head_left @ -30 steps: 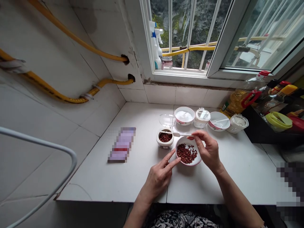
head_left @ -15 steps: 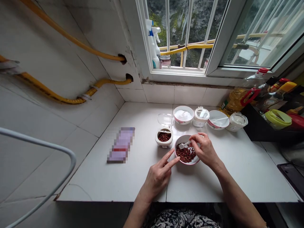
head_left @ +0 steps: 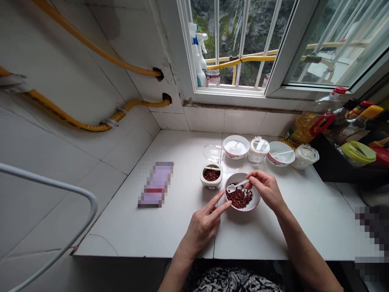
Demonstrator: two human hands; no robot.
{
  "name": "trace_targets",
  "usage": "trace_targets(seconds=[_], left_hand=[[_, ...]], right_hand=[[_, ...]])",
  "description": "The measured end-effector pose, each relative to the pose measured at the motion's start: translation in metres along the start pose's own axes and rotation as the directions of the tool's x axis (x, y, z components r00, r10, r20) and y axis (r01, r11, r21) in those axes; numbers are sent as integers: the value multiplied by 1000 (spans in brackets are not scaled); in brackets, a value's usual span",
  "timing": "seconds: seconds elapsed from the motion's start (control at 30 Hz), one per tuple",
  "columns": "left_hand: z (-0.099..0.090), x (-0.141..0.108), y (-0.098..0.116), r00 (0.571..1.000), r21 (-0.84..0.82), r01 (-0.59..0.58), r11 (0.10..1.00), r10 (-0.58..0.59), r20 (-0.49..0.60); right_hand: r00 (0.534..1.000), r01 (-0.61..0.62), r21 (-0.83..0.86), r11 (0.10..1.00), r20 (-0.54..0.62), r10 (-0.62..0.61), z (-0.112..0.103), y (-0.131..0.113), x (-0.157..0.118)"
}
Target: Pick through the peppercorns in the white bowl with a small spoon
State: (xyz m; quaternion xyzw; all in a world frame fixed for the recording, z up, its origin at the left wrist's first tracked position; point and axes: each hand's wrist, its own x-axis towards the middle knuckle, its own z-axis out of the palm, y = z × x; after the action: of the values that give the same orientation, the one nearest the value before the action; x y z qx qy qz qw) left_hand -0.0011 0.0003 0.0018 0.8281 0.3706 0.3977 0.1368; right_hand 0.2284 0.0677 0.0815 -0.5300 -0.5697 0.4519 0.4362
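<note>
My right hand (head_left: 267,188) pinches the handle of a small white spoon (head_left: 240,184), its scoop tilted over the left part of a bowl. The scoop looks nearly bare, with a reddish bit in it. Reddish-brown dried peppercorns (head_left: 240,198), probably Sichuan pepper, cover part of the bottom of this white bowl (head_left: 257,194). Two outstretched fingers of my left hand (head_left: 205,221) touch the bowl's left rim; its other fingers are curled and partly hidden. Left of the bowl stands a seasoning jar (head_left: 211,182) holding the same peppercorns, its clear lid (head_left: 213,153) raised.
Behind are a bowl of white grains (head_left: 236,147), a lidded jar (head_left: 258,149), a bowl with a white spoon (head_left: 280,154) and another jar (head_left: 304,156). An oil bottle (head_left: 306,121) and a dark rack (head_left: 331,162) of condiments stand right. A blurred purple item (head_left: 156,184) lies left.
My right hand has shifted right and back from above the bowl, showing more of the spoon's handle. The scoop has moved slightly left and lower. My left hand stays at the rim.
</note>
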Motion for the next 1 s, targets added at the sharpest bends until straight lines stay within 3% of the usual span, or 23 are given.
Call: trace_targets(seconds=[0.3, 0.47, 0.6, 0.73, 0.83, 0.93, 1.0], left_hand=[[1, 0, -1, 1000, -15, -14, 1000, 14, -7], [1, 0, -1, 1000, 12, -6, 1000, 6, 7], [1, -1, -1, 1000, 22, 0, 1000, -1, 15], [0, -2, 0, 1000, 29, 7, 1000, -8, 22], [0, -1, 0, 1000, 15, 16, 1000, -16, 25], [0, -1, 1, 1000, 8, 11, 1000, -11, 22], [0, 0, 0, 1000, 7, 5, 1000, -5, 14]], right_hand=[[1000, 2, 87, 996, -24, 0, 3, -1, 2], [990, 122, 56, 991, -77, -118, 18, -7, -2], [925, 352, -150, 924, -98, -368, 33, -12, -5], [793, 581, -377, 722, 63, -606, 39, -10, -4], [755, 625, -422, 657, 113, -646, 38, -11, -3], [746, 606, -423, 673, 10, -666, 29, -13, -5], [764, 559, -424, 712, -70, -642, 20, -13, -6]])
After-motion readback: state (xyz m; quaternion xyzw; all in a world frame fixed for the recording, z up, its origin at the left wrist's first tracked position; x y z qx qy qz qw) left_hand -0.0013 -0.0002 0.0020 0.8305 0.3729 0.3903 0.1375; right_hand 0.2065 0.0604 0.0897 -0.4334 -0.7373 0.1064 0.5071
